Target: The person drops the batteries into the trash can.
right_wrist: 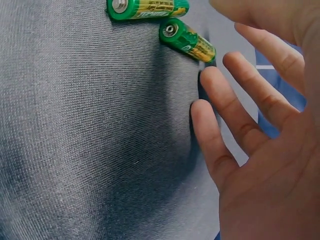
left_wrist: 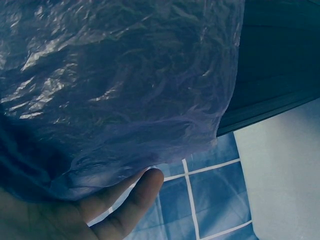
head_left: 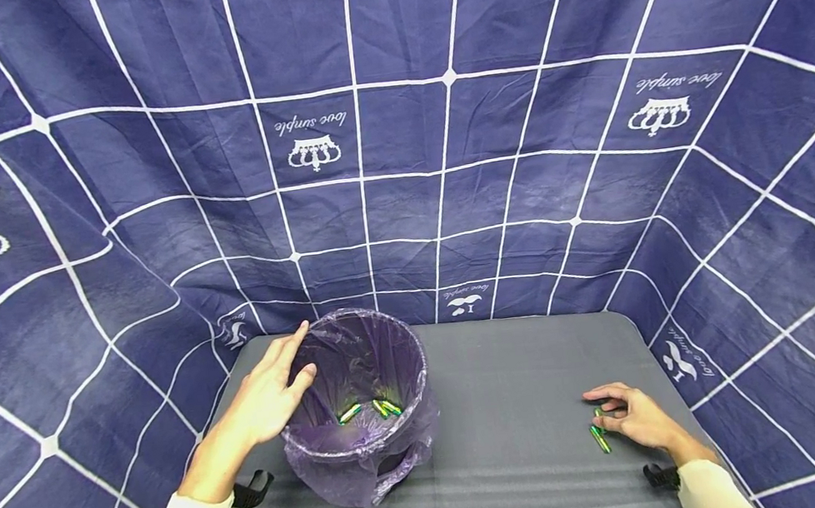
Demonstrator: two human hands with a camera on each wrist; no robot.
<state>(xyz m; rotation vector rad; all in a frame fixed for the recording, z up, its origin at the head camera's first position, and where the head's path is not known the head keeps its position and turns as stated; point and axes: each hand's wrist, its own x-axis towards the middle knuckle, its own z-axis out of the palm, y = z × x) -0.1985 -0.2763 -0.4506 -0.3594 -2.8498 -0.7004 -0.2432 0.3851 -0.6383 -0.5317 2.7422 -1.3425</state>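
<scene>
On the left of the grey table stands a trash bin (head_left: 398, 439) lined with a purple plastic bag (head_left: 328, 485). Several green-and-gold batteries (head_left: 350, 414) lie at its bottom. My left hand (head_left: 268, 395) rests at the bin's left rim, fingers extended; in the left wrist view its fingers (left_wrist: 142, 197) lie along the bag. Far to the right, my right hand (head_left: 641, 416) hovers over two loose batteries. The right wrist view shows one battery (right_wrist: 147, 7) beside a second battery (right_wrist: 189, 41), with the fingers (right_wrist: 222, 100) loosely spread and apart from both.
Blue cloth (head_left: 402, 204) with white grid lines hangs behind the table and along both sides. Grey table surface (head_left: 508, 410) lies between the bin and the right hand. A black strap (head_left: 253, 489) shows at the left wrist, another strap (head_left: 661, 475) at the right.
</scene>
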